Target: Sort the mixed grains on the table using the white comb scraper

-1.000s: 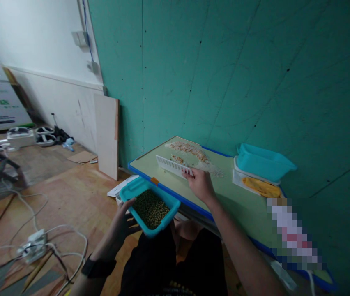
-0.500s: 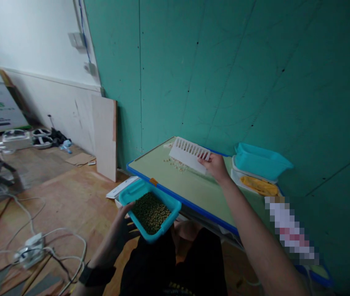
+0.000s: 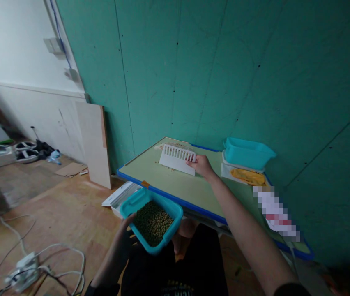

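Note:
My right hand [image 3: 202, 165] grips the right end of a white plastic plate with a row of slots [image 3: 175, 163], which stands tilted on the pale green table [image 3: 190, 192]. Scattered small pale beans [image 3: 157, 163] lie around the plate, partly hidden by it. Just below the table's front edge, my left hand [image 3: 126, 237] holds a turquoise plastic bin [image 3: 166, 200] by its left side, thumb at the rim and fingers below. Inside the bin are many beans [image 3: 153, 222], dark green on the left and pale on the right.
A second turquoise bin [image 3: 249, 154] sits on a white container [image 3: 226, 169] at the table's right, beside a yellow cloth-like item [image 3: 249, 176]. A green wall [image 3: 193, 74] rises behind the table. Cables and a power strip [image 3: 25, 271] lie on the floor at left.
My right hand has drawn the slotted plate toward the table's front, and it stands more upright. The camera view has turned slightly right. My left hand still holds the bin.

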`<move>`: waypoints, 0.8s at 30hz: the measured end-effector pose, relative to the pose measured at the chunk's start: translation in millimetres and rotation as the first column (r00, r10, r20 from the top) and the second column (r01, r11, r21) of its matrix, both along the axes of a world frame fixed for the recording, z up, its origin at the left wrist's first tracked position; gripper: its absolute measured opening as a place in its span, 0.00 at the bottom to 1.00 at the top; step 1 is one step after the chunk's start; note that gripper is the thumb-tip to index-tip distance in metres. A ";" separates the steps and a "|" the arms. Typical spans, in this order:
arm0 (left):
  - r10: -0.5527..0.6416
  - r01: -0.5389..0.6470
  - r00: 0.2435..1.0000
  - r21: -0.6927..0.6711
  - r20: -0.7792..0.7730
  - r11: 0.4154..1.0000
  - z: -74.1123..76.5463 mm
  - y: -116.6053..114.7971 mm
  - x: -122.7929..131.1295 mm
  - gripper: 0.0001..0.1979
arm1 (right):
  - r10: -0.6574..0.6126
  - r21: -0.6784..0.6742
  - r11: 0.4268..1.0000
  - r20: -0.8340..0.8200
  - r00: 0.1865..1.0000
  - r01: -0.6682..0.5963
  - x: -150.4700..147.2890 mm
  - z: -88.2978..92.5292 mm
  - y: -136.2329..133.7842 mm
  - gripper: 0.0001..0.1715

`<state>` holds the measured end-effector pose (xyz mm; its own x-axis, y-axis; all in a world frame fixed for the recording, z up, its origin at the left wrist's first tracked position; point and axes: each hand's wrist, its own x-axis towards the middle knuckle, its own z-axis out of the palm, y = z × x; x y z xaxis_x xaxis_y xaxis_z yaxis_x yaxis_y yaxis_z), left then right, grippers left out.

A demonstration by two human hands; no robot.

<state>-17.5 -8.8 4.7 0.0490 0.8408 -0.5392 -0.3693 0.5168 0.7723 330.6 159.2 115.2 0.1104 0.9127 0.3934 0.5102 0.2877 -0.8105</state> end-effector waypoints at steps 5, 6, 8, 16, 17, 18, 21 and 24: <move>0.012 -0.007 0.998 0.072 -0.066 0.997 3.8 -3.9 1.5 0.40 | -0.011 0.002 1.000 -0.032 0.999 0.011 -5.1 1.9 -0.7 0.04; 0.013 -0.008 0.998 0.082 -0.068 0.997 4.4 -4.9 2.2 0.41 | -0.021 0.000 1.000 -0.031 0.999 0.021 -5.5 2.1 -0.5 0.04; 0.017 -0.011 0.998 0.088 -0.068 0.996 4.6 -5.5 3.0 0.42 | -0.036 -0.002 0.999 -0.014 0.999 0.036 -6.0 2.0 -0.1 0.03; 0.042 -0.041 0.996 0.004 -0.083 0.999 -0.4 2.6 0.4 0.44 | 0.041 -0.003 0.999 -0.009 0.999 -0.041 -7.6 -0.8 -1.6 0.06; 0.044 -0.045 0.995 0.000 -0.090 0.999 -0.4 2.5 0.2 0.44 | 0.051 -0.008 0.999 -0.022 0.998 -0.051 -8.1 -0.7 -2.2 0.07; 0.046 -0.046 0.995 0.003 -0.092 0.999 -0.1 2.0 -0.1 0.44 | 0.060 -0.014 0.998 -0.037 0.997 -0.061 -8.6 -0.5 -2.8 0.07; 0.030 -0.027 0.997 0.038 -0.071 0.999 2.6 -0.1 -2.0 0.43 | 0.096 -0.043 0.994 -0.080 0.992 -0.100 -11.1 0.6 -5.2 0.06; -0.013 0.013 1.000 0.015 -0.006 1.000 7.4 -0.5 -3.9 0.43 | 0.126 -0.096 0.986 -0.103 0.987 -0.136 -13.8 2.3 -7.6 0.06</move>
